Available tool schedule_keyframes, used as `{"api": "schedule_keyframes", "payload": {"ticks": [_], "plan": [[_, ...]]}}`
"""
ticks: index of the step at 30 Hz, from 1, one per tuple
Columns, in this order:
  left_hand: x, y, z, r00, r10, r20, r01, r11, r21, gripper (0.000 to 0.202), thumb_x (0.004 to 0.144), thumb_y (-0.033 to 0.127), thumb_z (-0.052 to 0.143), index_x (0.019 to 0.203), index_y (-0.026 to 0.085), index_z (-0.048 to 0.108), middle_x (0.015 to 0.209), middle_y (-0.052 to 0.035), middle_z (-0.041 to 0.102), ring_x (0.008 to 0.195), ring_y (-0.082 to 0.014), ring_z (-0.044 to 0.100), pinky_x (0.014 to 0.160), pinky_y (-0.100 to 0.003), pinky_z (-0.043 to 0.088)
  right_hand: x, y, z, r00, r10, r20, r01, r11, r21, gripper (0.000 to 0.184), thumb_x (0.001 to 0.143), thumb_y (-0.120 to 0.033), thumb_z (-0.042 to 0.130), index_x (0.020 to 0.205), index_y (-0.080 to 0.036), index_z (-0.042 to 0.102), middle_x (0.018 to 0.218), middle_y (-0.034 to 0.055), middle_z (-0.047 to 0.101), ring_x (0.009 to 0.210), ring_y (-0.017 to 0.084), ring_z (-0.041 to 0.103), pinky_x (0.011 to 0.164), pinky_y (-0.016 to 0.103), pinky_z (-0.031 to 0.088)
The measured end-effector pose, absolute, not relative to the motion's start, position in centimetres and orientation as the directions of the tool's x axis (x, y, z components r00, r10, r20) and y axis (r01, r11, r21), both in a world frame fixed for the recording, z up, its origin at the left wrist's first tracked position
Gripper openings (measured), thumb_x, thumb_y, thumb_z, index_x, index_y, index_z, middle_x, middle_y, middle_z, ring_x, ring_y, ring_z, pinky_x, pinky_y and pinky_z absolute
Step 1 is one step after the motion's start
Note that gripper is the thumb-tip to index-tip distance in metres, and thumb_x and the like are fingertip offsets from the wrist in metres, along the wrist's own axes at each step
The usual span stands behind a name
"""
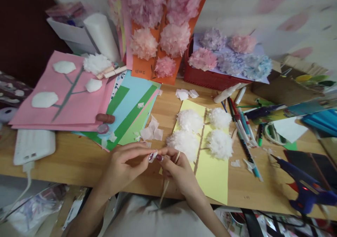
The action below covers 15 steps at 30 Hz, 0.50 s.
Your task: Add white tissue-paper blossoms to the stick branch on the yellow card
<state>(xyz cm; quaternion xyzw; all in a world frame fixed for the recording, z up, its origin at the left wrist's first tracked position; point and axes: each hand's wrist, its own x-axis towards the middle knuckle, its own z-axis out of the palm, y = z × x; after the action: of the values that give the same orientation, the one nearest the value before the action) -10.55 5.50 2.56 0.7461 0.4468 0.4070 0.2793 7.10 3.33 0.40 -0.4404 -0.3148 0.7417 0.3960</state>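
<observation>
Above the desk's front edge, my two hands meet at the fingertips. Thumb and forefinger of my left hand [123,165] pinch a small piece of white tissue paper [153,156]. The fingertips of my right hand [177,168] come up against the same paper. A thin pale stick [165,191] runs through my right hand, its lower end sticking out beneath the closed fingers. Just beyond that hand lies a yellow sheet [214,181] with a brown stem and fluffy white paper flowers [219,144]. Loose white paper squares [152,129] lie past my left hand.
A pink sheet [92,68] with white paper pads lies left, over coloured paper [123,100]. A white power bank [34,147] sits at the edge. Markers [244,124] and a blue glue gun [302,186] with a red light lie right. A red basket [207,81] stands behind.
</observation>
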Motion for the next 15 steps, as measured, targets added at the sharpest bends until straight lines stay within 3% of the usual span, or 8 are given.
{"api": "schedule_keyframes", "payload": {"ticks": [10, 15], "plan": [[-10.3, 5.59, 2.39, 0.295, 0.835, 0.465, 0.465, -0.551, 0.693, 0.025, 0.079, 0.007, 0.062, 0.095, 0.024, 0.071, 0.09, 0.0017, 0.077, 0.084, -0.0146, 0.072, 0.086, -0.031, 0.058, 6.99, 3.5, 0.53, -0.293, 0.867, -0.402, -0.319, -0.485, -0.814, 0.032, 0.079, -0.044, 0.071, 0.09, -0.014, 0.069, 0.047, -0.0114, 0.03, 0.039, 0.003, 0.02, 0.038, 0.019, 0.016], [-10.19, 5.39, 2.3, 0.286, 0.858, 0.426, 0.474, -0.513, 0.716, 0.021, 0.081, 0.01, 0.06, 0.093, 0.025, 0.069, 0.089, 0.0014, 0.077, 0.083, -0.0153, 0.072, 0.084, -0.032, 0.059, 6.94, 3.46, 0.49, -0.284, 0.869, -0.406, -0.315, -0.485, -0.816, 0.029, 0.08, -0.043, 0.071, 0.088, -0.015, 0.069, 0.048, -0.0111, 0.03, 0.04, 0.003, 0.021, 0.039, 0.019, 0.016]]}}
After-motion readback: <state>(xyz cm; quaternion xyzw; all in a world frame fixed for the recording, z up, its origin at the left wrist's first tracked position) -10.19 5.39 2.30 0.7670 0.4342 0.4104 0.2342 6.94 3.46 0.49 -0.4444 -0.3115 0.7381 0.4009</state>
